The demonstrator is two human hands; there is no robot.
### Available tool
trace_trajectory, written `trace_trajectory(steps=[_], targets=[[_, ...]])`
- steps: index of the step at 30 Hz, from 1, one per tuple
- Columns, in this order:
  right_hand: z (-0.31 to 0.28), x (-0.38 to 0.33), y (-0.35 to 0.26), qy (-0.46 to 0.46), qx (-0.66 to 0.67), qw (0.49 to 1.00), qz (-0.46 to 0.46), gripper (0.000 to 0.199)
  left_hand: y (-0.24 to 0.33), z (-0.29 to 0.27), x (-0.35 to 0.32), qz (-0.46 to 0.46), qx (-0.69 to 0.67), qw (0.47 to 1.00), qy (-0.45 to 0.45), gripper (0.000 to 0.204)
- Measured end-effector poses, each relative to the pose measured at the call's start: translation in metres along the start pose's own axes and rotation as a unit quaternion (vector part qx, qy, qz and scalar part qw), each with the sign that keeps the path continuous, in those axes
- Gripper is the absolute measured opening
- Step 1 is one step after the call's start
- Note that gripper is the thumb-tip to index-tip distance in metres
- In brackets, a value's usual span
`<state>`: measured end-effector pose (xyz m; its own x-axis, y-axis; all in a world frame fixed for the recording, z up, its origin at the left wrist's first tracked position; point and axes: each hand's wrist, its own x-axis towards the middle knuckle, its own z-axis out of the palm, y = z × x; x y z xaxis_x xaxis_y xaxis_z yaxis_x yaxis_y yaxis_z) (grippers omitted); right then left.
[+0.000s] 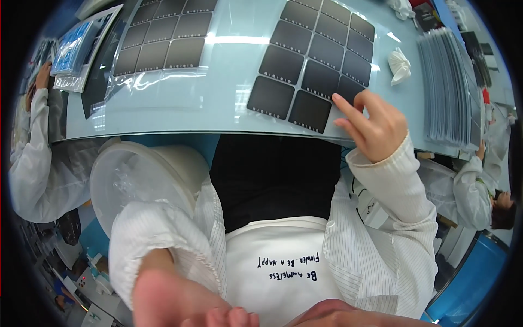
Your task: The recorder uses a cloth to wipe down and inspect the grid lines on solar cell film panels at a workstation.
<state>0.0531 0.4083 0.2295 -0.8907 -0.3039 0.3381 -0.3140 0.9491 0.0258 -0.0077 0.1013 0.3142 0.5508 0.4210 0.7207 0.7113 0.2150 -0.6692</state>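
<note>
My right hand (376,122) is over the table's near right part, holding nothing. Its index finger points out to the edge of a dark rounded square panel (320,78), the thumb apart and the other fingers bent. That panel belongs to a grid of several glossy dark grey panels, each with a row of small pale marks along one edge. A similar group of dark panels (151,56) lies farther left. My left hand (182,300) is raised close at the lower edge, blurred and partly cut off, its fingers curled together; whether anything is inside them is hidden.
A stack of thin translucent sheets (448,90) stands at the right, beside a crumpled white wad (399,66). Blue and white packs (76,49) lie at the far left. Below the table edge is a whitish bucket (185,163). People in white sleeves work on both sides.
</note>
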Motion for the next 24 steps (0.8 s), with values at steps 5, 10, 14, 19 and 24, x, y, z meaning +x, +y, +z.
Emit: trace_trajectory(steps=[5, 10, 14, 19, 24], targets=[[0.0, 0.006, -0.003, -0.043, 0.025, 0.999, 0.015, 0.039, 0.041, 0.011, -0.03, -0.008, -0.25, 0.964, 0.096, 0.007], [-0.025, 0.033, 0.009, -0.082, 0.115, 0.99, -0.007, 0.032, 0.018, 0.021, -0.067, -0.176, -0.368, 0.883, -0.233, 0.01], [-0.041, 0.076, -0.004, -0.032, 0.119, 0.991, -0.046, 0.03, 0.028, 0.05, -0.12, -0.43, -0.216, 0.843, -0.239, 0.026], [-0.015, 0.135, -0.014, -0.066, 0.211, 0.971, -0.096, 0.023, 0.034, 0.056, -0.139, -0.499, -0.192, 0.811, -0.237, 0.025], [0.058, 0.172, -0.037, 0.02, 0.233, 0.968, -0.096, 0.034, 0.036, 0.057, -0.141, -0.494, -0.171, 0.817, -0.245, 0.022]])
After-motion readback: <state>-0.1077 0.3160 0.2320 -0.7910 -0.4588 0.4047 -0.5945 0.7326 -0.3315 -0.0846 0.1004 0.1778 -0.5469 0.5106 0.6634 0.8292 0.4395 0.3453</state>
